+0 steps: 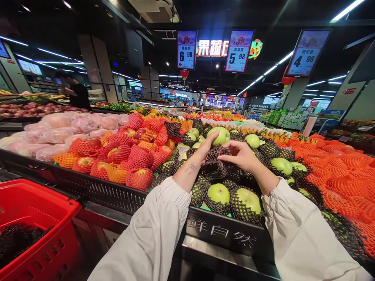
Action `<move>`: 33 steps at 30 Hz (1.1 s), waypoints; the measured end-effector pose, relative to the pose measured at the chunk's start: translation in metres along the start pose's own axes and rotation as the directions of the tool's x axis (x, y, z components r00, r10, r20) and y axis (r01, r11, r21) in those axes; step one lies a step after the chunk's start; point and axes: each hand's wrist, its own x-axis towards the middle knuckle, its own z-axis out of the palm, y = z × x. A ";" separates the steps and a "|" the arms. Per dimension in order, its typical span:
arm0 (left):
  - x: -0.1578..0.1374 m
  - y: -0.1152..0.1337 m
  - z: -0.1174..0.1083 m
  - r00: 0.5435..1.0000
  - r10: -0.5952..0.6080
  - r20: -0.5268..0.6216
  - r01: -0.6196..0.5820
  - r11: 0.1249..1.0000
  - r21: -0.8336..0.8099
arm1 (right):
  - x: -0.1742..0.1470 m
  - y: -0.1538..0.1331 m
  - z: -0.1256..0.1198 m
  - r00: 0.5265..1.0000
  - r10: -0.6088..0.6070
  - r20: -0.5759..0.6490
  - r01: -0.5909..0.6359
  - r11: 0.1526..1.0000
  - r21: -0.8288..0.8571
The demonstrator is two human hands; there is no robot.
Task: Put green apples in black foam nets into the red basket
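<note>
A green apple (222, 135) is in my left hand (208, 145), whose thumb lies along the apple's side; the other fingers are mostly hidden. Just below the fruit, a black foam net sleeve (216, 155) is pinched between the thumb and fingers of my right hand (240, 155). The sleeve hangs loose and crumpled, and the apple's upper part is bare. Under both hands, green apples in black nets fill the display, with a netted apple (249, 199) at the front edge.
Apples in red and orange nets (140, 156) lie to the left, bagged fruit (58, 128) beyond them. Orange-netted fruit (342, 168) is on the right. A red basket (63, 210) with black netting inside stands lower left. A black ledge (117, 181) edges the display. A person (79, 93) stands far left.
</note>
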 end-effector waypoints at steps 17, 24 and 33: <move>-0.004 -0.006 -0.006 0.989 -0.055 0.135 0.046 0.996 0.073 | 0.009 0.017 -0.021 0.908 -0.004 -0.420 0.040 0.996 0.077; -0.007 -0.004 -0.007 0.966 -0.179 0.186 0.146 0.973 0.179 | 0.010 0.015 -0.031 0.908 0.115 -0.402 -0.040 0.981 0.192; -0.012 -0.008 -0.017 0.928 -0.240 0.284 0.197 0.965 0.173 | 0.010 0.008 -0.019 0.905 -0.122 -0.407 0.106 0.993 -0.062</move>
